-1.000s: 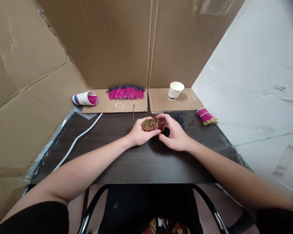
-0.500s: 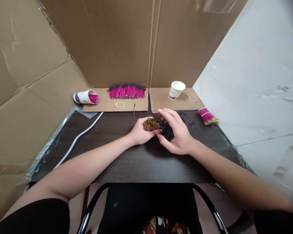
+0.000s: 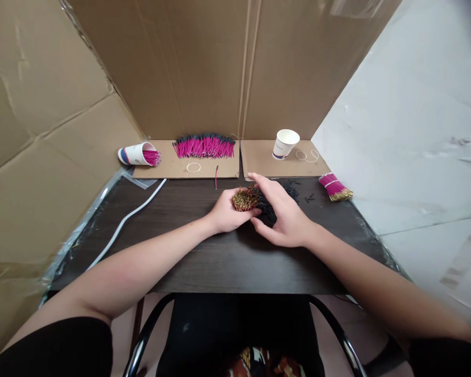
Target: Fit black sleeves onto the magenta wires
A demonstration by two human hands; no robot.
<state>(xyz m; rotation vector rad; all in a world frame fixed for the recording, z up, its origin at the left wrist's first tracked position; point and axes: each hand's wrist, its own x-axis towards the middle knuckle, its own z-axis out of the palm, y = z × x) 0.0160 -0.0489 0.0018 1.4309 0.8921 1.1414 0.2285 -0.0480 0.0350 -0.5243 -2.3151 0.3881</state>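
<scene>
My left hand is wrapped round a bundle of thin wires; their gold-brown ends face up, with a little red showing at the side. Just to its right, my right hand is curved with thumb and fingers apart. Its fingertips are close to the bundle, and I cannot tell whether they touch it. Under and behind that hand lies a heap of small black sleeves, partly covered by the palm.
Pink wires with black ends lie in a row on cardboard. A tipped paper cup holds more wires; another cup stands upright. At right is a banded pink bundle. One wire and rubber bands lie nearby.
My right hand has moved slightly left, its fingers tilting further over towards the bundle. The left hand keeps its grip and has hardly moved. The whole view has shifted a little.
</scene>
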